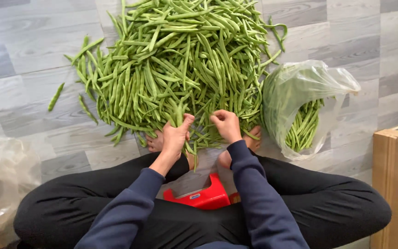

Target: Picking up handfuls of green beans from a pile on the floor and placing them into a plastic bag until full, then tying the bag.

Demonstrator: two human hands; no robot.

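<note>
Currently left hand (175,134) is gripping a few beans (178,114) upright, long axes toward 12 o'clock, while right hand (227,125), curled and seemingly empty, is touching the pile (180,64) lying at 12 o'clock.

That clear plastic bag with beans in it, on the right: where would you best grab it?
Probably at the plastic bag's loose, empty upper part, coming from above on the side away from the bean pile. The beans inside lie low near the open mouth, so lifting the mouth edge too would likely keep them from sliding out.
</note>
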